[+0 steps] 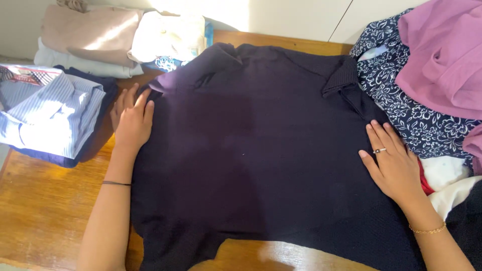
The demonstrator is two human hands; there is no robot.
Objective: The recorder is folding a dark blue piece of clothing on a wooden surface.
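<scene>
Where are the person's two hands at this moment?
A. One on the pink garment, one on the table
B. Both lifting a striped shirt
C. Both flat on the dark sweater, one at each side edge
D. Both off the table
C: the left hand and right hand lie palm-down on opposite side edges of the dark sweater spread on the wooden table.

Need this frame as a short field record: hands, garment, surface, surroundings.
left hand: flat, palm down, on left edge of dark sweater
right hand: flat on sweater's right edge, ring on one finger
sweater: dark navy knit, spread out on wooden table
left of sweater: folded striped shirt
far left: stack of folded pale clothes
right: unfolded heap, floral fabric, pink garment
</scene>
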